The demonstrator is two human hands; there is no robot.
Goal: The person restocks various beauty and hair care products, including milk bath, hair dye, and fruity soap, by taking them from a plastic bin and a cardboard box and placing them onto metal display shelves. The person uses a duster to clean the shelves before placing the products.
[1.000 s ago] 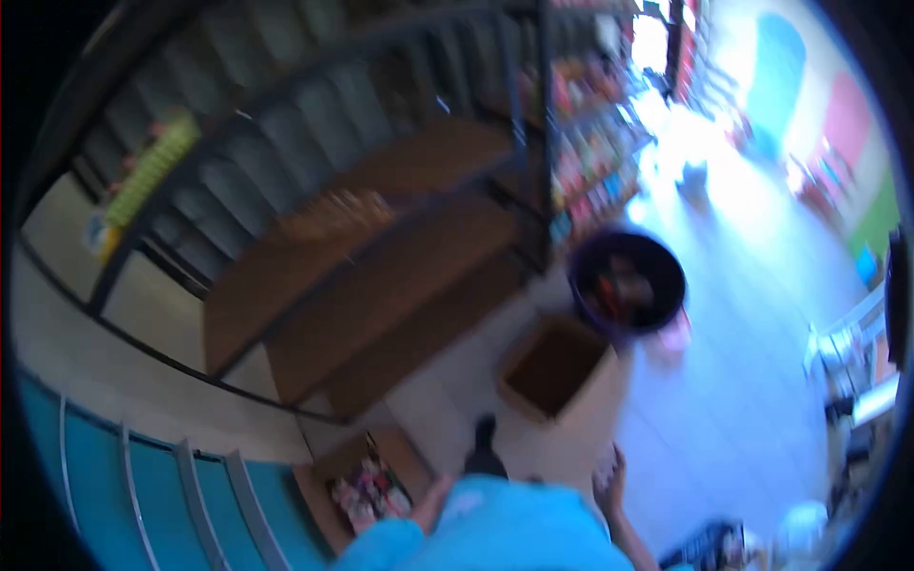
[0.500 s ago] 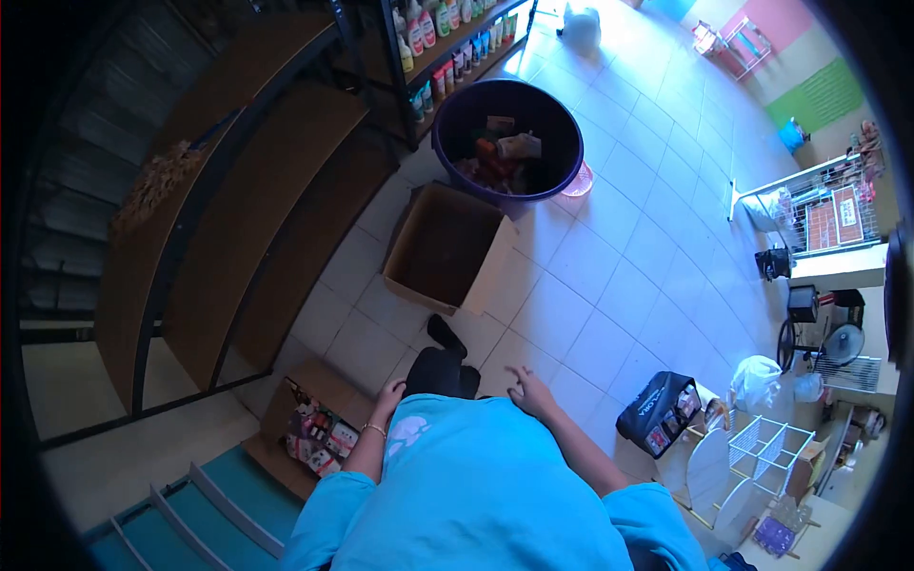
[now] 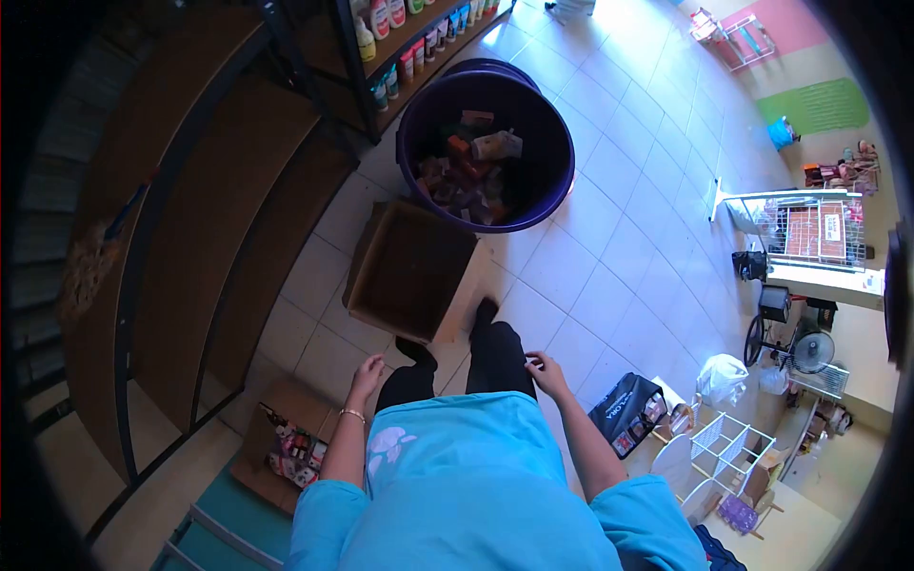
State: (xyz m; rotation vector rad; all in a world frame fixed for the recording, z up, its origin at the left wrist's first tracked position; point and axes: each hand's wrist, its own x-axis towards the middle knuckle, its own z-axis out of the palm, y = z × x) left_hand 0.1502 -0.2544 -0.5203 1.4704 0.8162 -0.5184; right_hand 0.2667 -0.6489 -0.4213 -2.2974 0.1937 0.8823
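Observation:
My left hand [image 3: 367, 373] hangs beside my left thigh with its fingers apart and holds nothing. On the other side, my right hand [image 3: 546, 369] is by my right thigh, its fingers loosely bent and apart, also empty. In front of my feet stands an open, empty-looking cardboard box [image 3: 460, 297]. Just beyond it is a large purple tub [image 3: 543, 205] with assorted packages [image 3: 497, 145] inside. A smaller open carton [image 3: 262, 457] filled with small packaged items sits at the lower left.
Brown shelves [image 3: 214, 181] run along the left, with bottles [image 3: 381, 17] on a rack at the top. A black bag [image 3: 624, 404], a white wire rack [image 3: 728, 447], a white plastic bag [image 3: 722, 379] and a fan [image 3: 812, 352] are on the right. Tiled floor [image 3: 619, 238] extends ahead.
The tub and cardboard box appear nearer and lower in view. My legs have stepped forward, with both feet now visible by the box. My left hand has swung outward; my right hand has come closer to my thigh.

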